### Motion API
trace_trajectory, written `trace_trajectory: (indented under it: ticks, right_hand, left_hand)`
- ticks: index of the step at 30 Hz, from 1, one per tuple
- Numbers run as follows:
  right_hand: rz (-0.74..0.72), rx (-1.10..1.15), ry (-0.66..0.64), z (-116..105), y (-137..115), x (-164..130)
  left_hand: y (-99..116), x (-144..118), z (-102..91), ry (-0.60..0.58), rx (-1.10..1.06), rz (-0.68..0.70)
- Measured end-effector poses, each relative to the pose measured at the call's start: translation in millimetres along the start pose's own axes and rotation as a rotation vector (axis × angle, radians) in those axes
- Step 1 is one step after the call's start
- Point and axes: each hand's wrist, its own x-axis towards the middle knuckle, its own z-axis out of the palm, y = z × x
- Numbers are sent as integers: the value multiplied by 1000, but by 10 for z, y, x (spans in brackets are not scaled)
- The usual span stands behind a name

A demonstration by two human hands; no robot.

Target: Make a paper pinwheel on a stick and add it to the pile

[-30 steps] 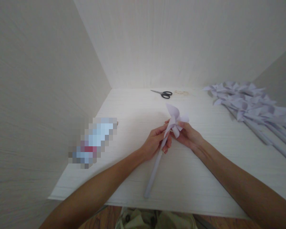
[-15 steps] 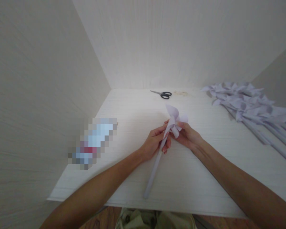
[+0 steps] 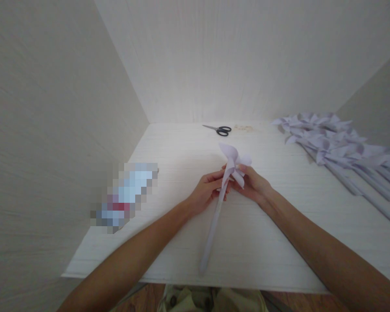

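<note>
Head view, sole camera. White wood-grain counter [image 3: 263, 242] set in a pale-walled alcove.

Left hand [image 3: 205, 193]: fingers curled around the upper end of the rolled white paper stick [image 3: 212, 229], just below the head of the white folded-paper pinwheel [image 3: 233, 164]. Firm wrap, thumb on top. The stick slopes down and toward the near edge; its lower tip rests on or just above the counter, cannot tell which.

Right hand [image 3: 251, 184]: fingertips pinched on the hub of the pinwheel from the right side, partly hidden behind the folded vanes. Narrow pinch. Whether a fastener sits between the fingertips is not visible.

Pinwheel position: centre of the counter, held slightly above it, between both hands.

Surroundings: black-handled scissors [image 3: 220, 129] lie at the far edge, well apart from the hands. Small pale scraps [image 3: 245, 128] just right of the scissors. Pile of finished white paper pinwheels [image 3: 338, 145] on the right, sticks fanning toward the near right. Pixelated object [image 3: 125, 195] on the left.

Handling note (judgement): thin paper creases readily, so light pressure at the hub seems best; the left hand should keep the stick from rotating while the right works, and the vanes should stay free of the palm to hold their curl.
</note>
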Motion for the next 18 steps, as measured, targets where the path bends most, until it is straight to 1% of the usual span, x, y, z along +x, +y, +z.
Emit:
trace_trajectory:
  ticks: [3,6,9,12,15,18]
  right_hand:
    - [-9,8,-43,-22,27,17]
    - [-50,40,-105,-51,58,36]
    - [-85,130,-117,-76,76,52]
    - [-64,177,-101,-61,74,54]
    - [-48,68,-60,24,74,22]
    - [-96,-197,-48,154,104,-42]
  left_hand:
    - [17,20,-19,18,-40,-10]
    - [42,38,-34,69,-84,5]
    - [83,57,-54,153,-127,72]
    - [128,86,-98,240,-184,157]
    - [167,124,-163,276,-238,230]
    - [198,154,-228,320,-282,271]
